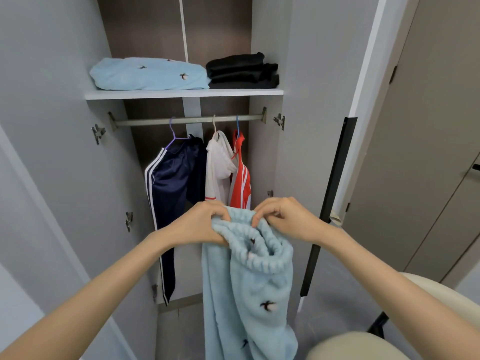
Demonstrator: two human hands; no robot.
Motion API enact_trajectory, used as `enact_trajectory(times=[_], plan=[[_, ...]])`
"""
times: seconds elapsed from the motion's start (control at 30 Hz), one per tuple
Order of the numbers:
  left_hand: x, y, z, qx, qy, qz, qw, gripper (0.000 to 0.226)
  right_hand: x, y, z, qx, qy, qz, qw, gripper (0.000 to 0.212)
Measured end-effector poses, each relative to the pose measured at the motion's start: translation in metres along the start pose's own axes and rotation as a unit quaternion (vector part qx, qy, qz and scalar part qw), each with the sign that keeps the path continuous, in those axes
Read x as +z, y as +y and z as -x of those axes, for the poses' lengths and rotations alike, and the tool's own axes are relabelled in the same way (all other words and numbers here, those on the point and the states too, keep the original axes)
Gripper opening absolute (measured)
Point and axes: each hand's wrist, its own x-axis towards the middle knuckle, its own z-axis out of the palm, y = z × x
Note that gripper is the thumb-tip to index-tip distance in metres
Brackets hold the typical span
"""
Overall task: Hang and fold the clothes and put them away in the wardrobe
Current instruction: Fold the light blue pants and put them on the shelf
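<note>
Left hand (205,224) and right hand (283,219) both clenched on the ribbed waistband of the light-blue fleece trousers (244,294); legs hang straight below my hands. Beyond the hands is the open grey wardrobe (117,165). The steel rail (187,120) carries navy white-striped track trousers (168,183), a white shirt (218,167) and a red-and-white top (240,183). The white shelf (181,94) above holds a folded light-blue fleece garment (148,74) and a folded black stack (241,71). Beige door (428,152) right of my right hand.

My bare left forearm (104,289) and right forearm (389,271) reach forward and converge. My left grip (205,224) curls its fingers, pinching the light blue garment (246,294) at its waistband. My right grip (285,219) pinches it just beside, knuckles up.
</note>
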Motion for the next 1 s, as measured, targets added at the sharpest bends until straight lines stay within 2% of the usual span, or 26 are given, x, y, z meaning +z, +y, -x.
enact_trajectory(times=[0.07, 0.1, 0.13, 0.2, 0.23, 0.27, 0.37, 0.4, 0.53, 0.6, 0.7, 0.77, 0.83, 0.9, 0.93, 0.97, 1.0], plan=[[0.004, -0.006, 0.001, 0.0, 0.033, -0.012, 0.999, 0.032, -0.002, -0.004, 0.005, 0.037, -0.071, 0.065, 0.995, 0.035], [0.006, -0.009, 0.001, 0.0, 0.046, -0.012, 0.999, 0.034, -0.003, -0.007, 0.009, 0.059, -0.115, 0.082, 0.988, 0.028], [0.007, -0.01, 0.001, 0.002, 0.06, -0.011, 0.998, 0.035, -0.002, -0.009, 0.014, 0.087, -0.16, 0.086, 0.979, 0.029], [0.008, -0.009, 0.001, 0.004, 0.082, -0.012, 0.997, 0.035, 0.002, -0.011, 0.024, 0.138, -0.219, 0.055, 0.964, 0.048], [0.008, -0.006, 0.001, 0.007, 0.087, -0.014, 0.996, 0.035, 0.007, -0.01, 0.028, 0.151, -0.221, 0.046, 0.962, 0.055], [0.008, -0.003, 0.001, 0.014, 0.09, -0.017, 0.996, 0.035, 0.014, -0.007, 0.03, 0.149, -0.203, 0.051, 0.966, 0.055], [0.0, 0.002, 0.003, 0.022, 0.068, -0.055, 0.996, 0.037, 0.023, 0.005, 0.027, 0.136, -0.094, 0.132, 0.977, 0.025], [-0.005, 0.001, 0.005, 0.02, 0.053, -0.082, 0.995, 0.038, 0.019, 0.007, 0.025, 0.141, -0.064, 0.157, 0.975, 0.021], [-0.027, -0.008, 0.012, 0.005, -0.008, -0.188, 0.982, 0.038, -0.004, -0.002, 0.013, 0.1, -0.002, 0.206, 0.973, 0.02], [-0.033, -0.012, 0.015, 0.009, -0.002, -0.187, 0.982, 0.033, -0.008, -0.008, 0.007, 0.089, 0.011, 0.244, 0.966, 0.023], [-0.036, -0.015, 0.015, -0.012, 0.011, -0.121, 0.993, 0.029, -0.013, -0.014, 0.001, 0.109, 0.006, 0.286, 0.952, 0.026], [-0.037, -0.013, 0.014, -0.029, 0.01, -0.072, 0.997, 0.027, -0.02, -0.016, 0.0, 0.14, -0.024, 0.247, 0.959, 0.026], [-0.039, -0.013, 0.011, -0.047, -0.028, 0.005, 0.998, 0.023, -0.029, -0.017, -0.001, 0.169, -0.035, 0.145, 0.974, 0.021], [-0.039, -0.011, 0.007, -0.061, -0.094, 0.114, 0.987, 0.012, -0.03, -0.016, -0.001, 0.171, 0.026, 0.056, 0.983, 0.021], [-0.037, -0.012, 0.005, -0.057, -0.123, 0.122, 0.983, 0.012, -0.026, -0.013, 0.0, 0.17, 0.06, 0.023, 0.983, 0.023], [-0.037, -0.013, 0.001, -0.048, -0.14, 0.084, 0.985, 0.022, -0.02, -0.01, 0.002, 0.18, 0.07, 0.008, 0.981, 0.027], [-0.037, -0.015, -0.003, -0.027, -0.154, 0.007, 0.988, 0.031, -0.012, -0.007, 0.003, 0.202, 0.038, 0.008, 0.979, 0.03]])
